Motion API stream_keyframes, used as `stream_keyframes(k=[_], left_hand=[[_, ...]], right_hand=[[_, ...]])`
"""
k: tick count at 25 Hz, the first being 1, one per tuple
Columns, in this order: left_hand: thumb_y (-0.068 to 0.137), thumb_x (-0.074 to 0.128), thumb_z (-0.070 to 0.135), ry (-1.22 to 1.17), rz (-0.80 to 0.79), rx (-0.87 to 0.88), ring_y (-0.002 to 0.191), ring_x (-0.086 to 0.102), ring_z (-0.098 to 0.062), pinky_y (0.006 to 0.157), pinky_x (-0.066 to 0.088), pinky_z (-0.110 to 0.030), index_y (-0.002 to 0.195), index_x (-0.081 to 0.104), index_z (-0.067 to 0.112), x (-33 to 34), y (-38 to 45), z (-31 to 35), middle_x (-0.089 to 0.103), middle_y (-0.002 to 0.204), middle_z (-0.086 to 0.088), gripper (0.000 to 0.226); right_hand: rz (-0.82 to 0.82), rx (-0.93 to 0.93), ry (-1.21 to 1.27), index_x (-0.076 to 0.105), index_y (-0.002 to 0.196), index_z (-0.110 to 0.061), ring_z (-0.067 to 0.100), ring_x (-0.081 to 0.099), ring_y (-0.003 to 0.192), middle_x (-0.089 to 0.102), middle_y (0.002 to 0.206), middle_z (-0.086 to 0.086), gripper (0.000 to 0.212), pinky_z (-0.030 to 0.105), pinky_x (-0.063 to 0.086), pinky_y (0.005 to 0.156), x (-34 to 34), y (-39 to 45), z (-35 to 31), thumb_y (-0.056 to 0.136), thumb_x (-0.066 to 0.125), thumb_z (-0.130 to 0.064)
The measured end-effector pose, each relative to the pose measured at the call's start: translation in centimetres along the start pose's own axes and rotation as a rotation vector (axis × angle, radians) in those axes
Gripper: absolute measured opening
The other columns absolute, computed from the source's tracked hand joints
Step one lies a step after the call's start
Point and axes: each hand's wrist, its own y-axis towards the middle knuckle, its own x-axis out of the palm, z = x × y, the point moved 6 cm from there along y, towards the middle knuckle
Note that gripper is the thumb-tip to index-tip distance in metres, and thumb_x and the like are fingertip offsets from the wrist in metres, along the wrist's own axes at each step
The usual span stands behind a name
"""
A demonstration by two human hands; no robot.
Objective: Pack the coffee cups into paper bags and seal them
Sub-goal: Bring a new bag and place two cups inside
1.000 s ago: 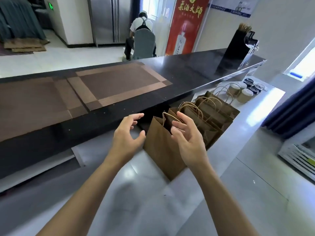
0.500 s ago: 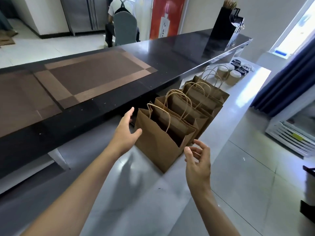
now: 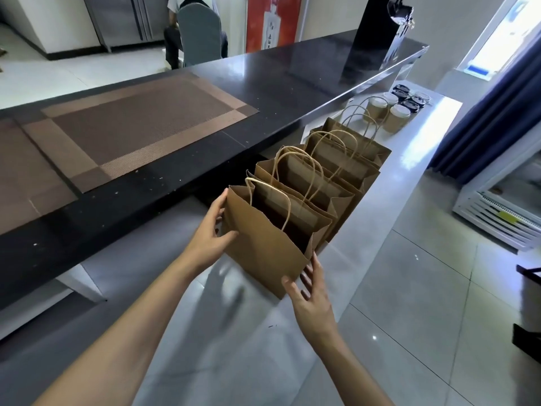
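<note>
Several brown paper bags with twisted handles stand open in a row on the pale counter (image 3: 389,200). The nearest bag (image 3: 260,241) is between my hands. My left hand (image 3: 212,232) rests flat against its left side, thumb on the front face. My right hand (image 3: 310,291) touches its lower right corner with the fingers spread. Behind it stands a second bag (image 3: 304,183), then further bags (image 3: 348,148). Coffee cups with white lids (image 3: 399,117) and several black lids (image 3: 409,96) sit at the far end of the counter.
A raised black bar top (image 3: 292,83) with a brown woven placemat (image 3: 140,124) runs along the left. A black stand (image 3: 377,33) rises at its far end. A seated person (image 3: 196,27) is behind it. A white refrigerated case (image 3: 503,212) stands right.
The view has come closer to the bags. My right hand has moved in from below to touch the nearest bag's right corner. My left hand stays on its left side.
</note>
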Motion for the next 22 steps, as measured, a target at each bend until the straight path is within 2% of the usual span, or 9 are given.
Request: stream_keyframes(k=[2, 4, 6, 8, 10, 12, 15, 17, 22], left_hand=[[0.096, 0.065, 0.01, -0.001, 0.031, 0.004, 0.137, 0.042, -0.014, 0.098, 0.04, -0.016, 0.157, 0.021, 0.049, 0.0, -0.8, 0.2, 0.044, 0.149, 0.005, 0.085], [0.096, 0.066, 0.011, -0.013, 0.068, 0.015, 0.134, 0.046, -0.013, 0.091, 0.041, -0.012, 0.157, 0.022, 0.048, -0.3, -1.8, 0.1, 0.046, 0.147, 0.005, 0.083], [0.096, 0.068, 0.015, -0.041, 0.09, 0.007, 0.135, 0.046, -0.014, 0.093, 0.043, -0.017, 0.157, 0.023, 0.046, -0.6, -3.1, -0.1, 0.046, 0.148, 0.002, 0.082], [0.096, 0.07, 0.016, -0.055, 0.106, -0.013, 0.134, 0.046, -0.014, 0.098, 0.045, -0.026, 0.157, 0.026, 0.042, -1.0, -4.7, -0.3, 0.046, 0.148, 0.004, 0.079], [0.095, 0.07, 0.013, -0.062, 0.127, 0.007, 0.132, 0.048, -0.007, 0.107, 0.047, -0.036, 0.152, 0.037, 0.037, -1.4, -6.3, 0.0, 0.049, 0.143, 0.011, 0.07], [0.093, 0.07, 0.01, -0.046, 0.142, 0.033, 0.129, 0.048, 0.003, 0.113, 0.043, -0.039, 0.146, 0.045, 0.035, -1.6, -7.8, 0.4, 0.052, 0.138, 0.021, 0.063], [0.092, 0.071, 0.008, -0.055, 0.137, 0.052, 0.127, 0.046, 0.011, 0.111, 0.04, -0.035, 0.145, 0.046, 0.041, -1.7, -9.6, 1.2, 0.052, 0.135, 0.03, 0.067], [0.091, 0.073, 0.009, -0.09, 0.126, 0.084, 0.132, 0.045, 0.006, 0.111, 0.04, -0.034, 0.146, 0.045, 0.042, -1.7, -10.9, 2.0, 0.053, 0.14, 0.024, 0.07], [0.085, 0.073, 0.024, -0.161, 0.085, 0.109, 0.136, 0.051, -0.009, 0.115, 0.042, -0.036, 0.147, 0.043, 0.047, -1.3, -13.0, 3.7, 0.055, 0.144, 0.013, 0.072]], right_hand=[[0.014, -0.006, 0.021, 0.014, 0.153, -0.057, 0.018, 0.041, 0.145, 0.036, 0.161, -0.01, 0.1, 0.053, 0.038, 0.118, 0.1, 0.1, 0.2, 0.071, 0.065, -0.076], [0.02, -0.022, 0.051, 0.017, 0.153, -0.056, 0.017, 0.045, 0.141, 0.04, 0.157, -0.011, 0.09, 0.051, 0.042, 0.116, 0.3, -0.2, 0.4, 0.08, 0.068, -0.065], [0.025, -0.053, 0.075, 0.022, 0.155, -0.05, 0.015, 0.05, 0.136, 0.046, 0.152, -0.011, 0.077, 0.037, 0.049, 0.111, 0.5, -0.7, 0.4, 0.093, 0.068, -0.046], [0.058, -0.06, 0.102, 0.031, 0.153, -0.04, 0.013, 0.056, 0.128, 0.055, 0.143, -0.009, 0.065, 0.017, 0.054, 0.094, 0.6, -1.4, 0.3, 0.099, 0.066, -0.031], [0.099, -0.061, 0.143, 0.039, 0.148, -0.033, 0.014, 0.062, 0.122, 0.061, 0.135, -0.006, 0.057, 0.01, 0.055, 0.081, 0.4, -2.2, 0.2, 0.099, 0.067, -0.027], [0.126, -0.059, 0.154, 0.042, 0.144, -0.031, 0.015, 0.064, 0.117, 0.063, 0.131, -0.005, 0.054, 0.011, 0.056, 0.077, 0.2, -3.4, -0.3, 0.097, 0.068, -0.029], [0.166, -0.083, 0.17, 0.044, 0.141, -0.031, 0.016, 0.067, 0.112, 0.064, 0.13, -0.003, 0.05, 0.02, 0.059, 0.084, -0.3, -5.0, -0.6, 0.097, 0.068, -0.028], [0.201, -0.127, 0.17, 0.05, 0.134, -0.035, 0.014, 0.069, 0.107, 0.067, 0.125, -0.004, 0.042, 0.027, 0.061, 0.087, -0.8, -6.2, -1.1, 0.098, 0.068, -0.025], [0.327, -0.206, 0.197, 0.057, 0.111, -0.044, 0.007, 0.07, 0.098, 0.069, 0.111, -0.015, 0.023, 0.018, 0.058, 0.075, -3.1, -8.6, -2.6, 0.097, 0.067, -0.029]])
